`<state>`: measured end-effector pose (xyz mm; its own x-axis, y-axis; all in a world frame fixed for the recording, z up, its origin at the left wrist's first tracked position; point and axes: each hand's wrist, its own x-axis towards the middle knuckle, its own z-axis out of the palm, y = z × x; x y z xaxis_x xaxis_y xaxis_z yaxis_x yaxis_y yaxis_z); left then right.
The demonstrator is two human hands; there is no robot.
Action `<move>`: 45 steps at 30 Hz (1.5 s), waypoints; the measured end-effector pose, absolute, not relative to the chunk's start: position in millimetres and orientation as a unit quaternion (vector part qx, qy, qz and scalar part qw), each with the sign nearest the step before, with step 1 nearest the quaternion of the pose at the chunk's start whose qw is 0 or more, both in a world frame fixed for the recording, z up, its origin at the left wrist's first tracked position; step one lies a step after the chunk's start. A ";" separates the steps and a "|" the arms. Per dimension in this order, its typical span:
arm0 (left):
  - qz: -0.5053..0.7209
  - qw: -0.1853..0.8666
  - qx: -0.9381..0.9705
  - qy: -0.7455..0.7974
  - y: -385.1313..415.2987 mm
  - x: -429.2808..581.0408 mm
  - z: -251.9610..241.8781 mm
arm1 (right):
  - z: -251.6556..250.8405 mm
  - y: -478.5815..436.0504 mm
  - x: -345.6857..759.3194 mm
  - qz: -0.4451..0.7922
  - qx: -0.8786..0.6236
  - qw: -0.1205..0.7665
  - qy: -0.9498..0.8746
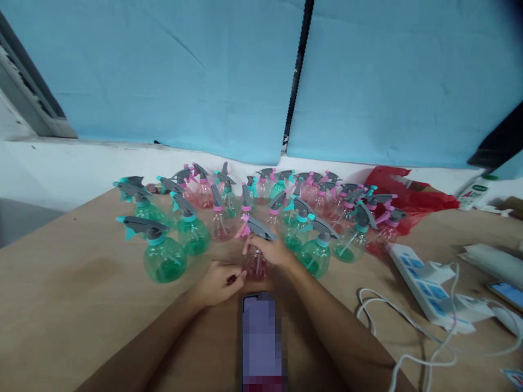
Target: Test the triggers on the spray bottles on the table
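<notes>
My right hand (270, 248) is closed round the neck of a clear pink spray bottle (257, 268) with a grey and pink trigger head. The bottle stands upright on the wooden table (93, 305). Close to its left side, my left hand (220, 283) rests with curled fingers; a small dark spot shows between them, too unclear to name. A green spray bottle (165, 261) stands left of my hands, and another green spray bottle (315, 256) is just right of my right hand. Directly in front of me lies a phone (261, 337), its screen blurred out.
Several more pink and green spray bottles (194, 235) crowd the table toward the wall. At the right are a red plastic bag (433, 198), a white bottle (476, 193), a power strip (425, 288) with loose white cables (402, 356), and a second phone (506, 293).
</notes>
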<state>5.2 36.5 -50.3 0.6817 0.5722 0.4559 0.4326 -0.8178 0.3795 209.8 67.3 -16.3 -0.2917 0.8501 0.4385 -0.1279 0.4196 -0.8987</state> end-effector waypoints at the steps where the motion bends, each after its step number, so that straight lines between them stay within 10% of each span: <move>1: 0.288 0.122 0.908 0.279 36.6 5.3 -50.7 | -16.1 67.2 209.5 0.466 -0.274 0.532 -0.652; 45: 0.284 0.123 0.914 0.264 29.9 10.2 -48.7 | -6.6 61.9 207.6 0.495 -0.292 0.550 -0.606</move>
